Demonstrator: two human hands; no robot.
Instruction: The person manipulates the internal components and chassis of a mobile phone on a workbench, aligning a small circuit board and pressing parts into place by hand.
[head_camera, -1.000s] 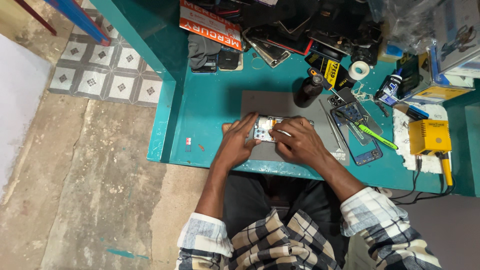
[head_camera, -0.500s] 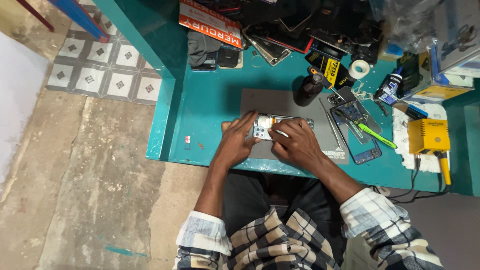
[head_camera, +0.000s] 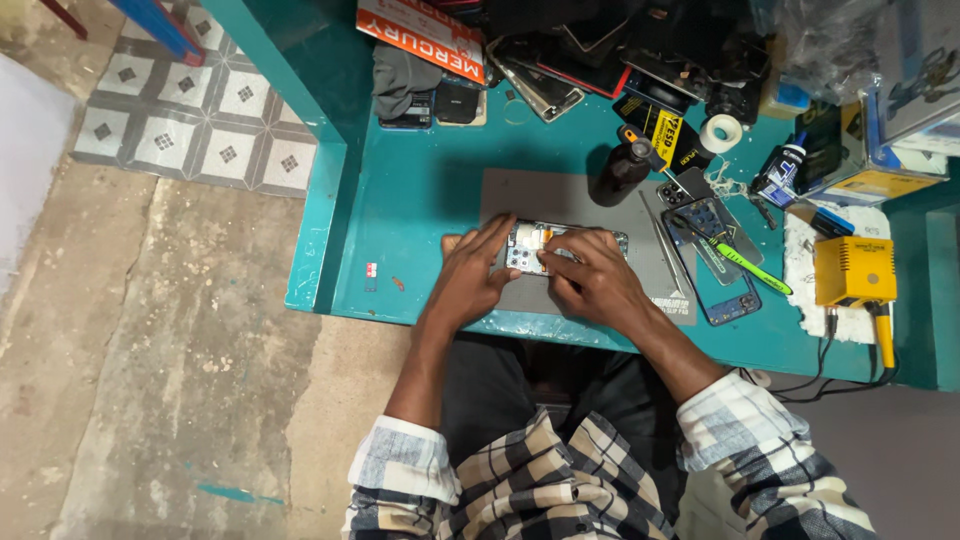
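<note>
An opened phone (head_camera: 545, 248) lay flat on the grey mat (head_camera: 580, 200), back cover off.

The phone rested lengthwise across the mat, its long side running left to right, near the front edge of the teal desk (head_camera: 420, 200). Its exposed inside showed pale metal shielding, a small white part and an orange-yellow strip near the left end, with a darker, speckled section toward the right end. The left hand (head_camera: 470, 275) covered its left end, fingers spread flat over the top edge. The right hand (head_camera: 595, 280) lay over its lower right part, fingertips pressed down near the middle. What the fingertips pinched there was too small to tell.
</note>
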